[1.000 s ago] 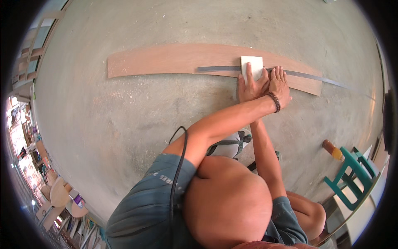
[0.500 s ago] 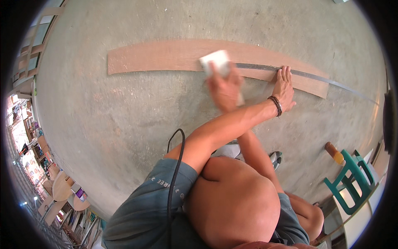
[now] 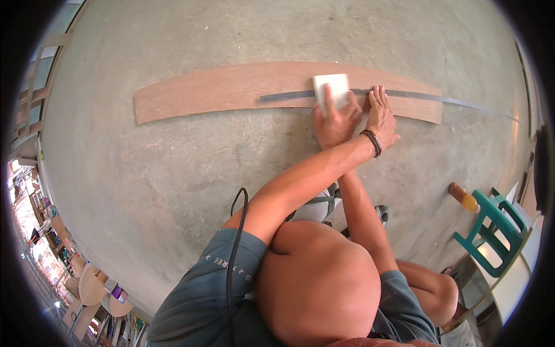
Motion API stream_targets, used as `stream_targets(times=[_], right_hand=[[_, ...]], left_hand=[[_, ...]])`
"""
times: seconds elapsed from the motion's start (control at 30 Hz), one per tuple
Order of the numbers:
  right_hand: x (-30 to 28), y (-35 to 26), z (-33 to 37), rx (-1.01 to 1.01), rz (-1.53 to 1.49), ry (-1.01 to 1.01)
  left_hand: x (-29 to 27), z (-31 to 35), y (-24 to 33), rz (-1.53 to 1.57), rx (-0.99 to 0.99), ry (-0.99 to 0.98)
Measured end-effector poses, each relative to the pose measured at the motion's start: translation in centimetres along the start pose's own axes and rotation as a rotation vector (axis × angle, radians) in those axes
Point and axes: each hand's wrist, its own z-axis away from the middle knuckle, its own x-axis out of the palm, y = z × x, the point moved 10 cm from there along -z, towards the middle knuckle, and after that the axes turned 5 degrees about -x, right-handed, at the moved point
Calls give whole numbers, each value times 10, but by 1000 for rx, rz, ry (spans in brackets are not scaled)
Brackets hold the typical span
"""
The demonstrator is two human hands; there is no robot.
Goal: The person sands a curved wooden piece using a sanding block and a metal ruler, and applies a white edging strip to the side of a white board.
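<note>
A long reddish-brown wooden board [image 3: 196, 95] lies on the floor. Along it runs a thin dark strip [image 3: 286, 96], which reaches past the board's right end. My forearms cross. My left hand [image 3: 381, 118], with a braided bracelet at its wrist, rests flat on the strip and the board's near edge, fingers stretched out. Just left of it, my right hand [image 3: 337, 122], slightly blurred, holds a white rectangular block [image 3: 331, 85] against the strip. The block covers part of the strip; its underside is hidden.
At the right stand a green plastic stool [image 3: 491, 231] and a bottle [image 3: 463, 197] with amber contents. Wood pieces and clutter [image 3: 89, 286] line the lower left. A black cable [image 3: 234, 248] hangs beside my left arm. Someone's bent leg [image 3: 430, 292] shows at the lower right.
My right hand has moved the white block to the right along the strip, toward my left hand, uncovering the strip's left end. My left hand stays on the board. The whole view has shifted slightly.
</note>
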Motion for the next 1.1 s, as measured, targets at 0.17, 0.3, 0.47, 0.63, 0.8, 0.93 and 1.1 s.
stream_targets(times=[0.17, 0.3, 0.47, 0.63, 0.8, 0.93, 1.1], right_hand=[[56, -61, 15, -175, 154, -108], [121, -153, 49, -252, -538, -165], [31, -103, 106, -490, -533, -200], [2, -58, 108, -498, -240, -183], [-1, -47, 107, -629, -250, -153], [-17, -48, 94, -604, -276, -188], [-64, 12, 105, -547, -195, -304]], left_hand=[[-14, -4, 24, 22, 36, -8], [-21, -21, -12, 311, 44, 142], [-29, 6, -67, 469, 179, 382], [-16, 12, -143, 538, 122, 258], [-18, 22, -164, 601, 167, 98], [-31, 0, -195, 799, 53, 15], [-148, -22, -172, 971, 235, 297]])
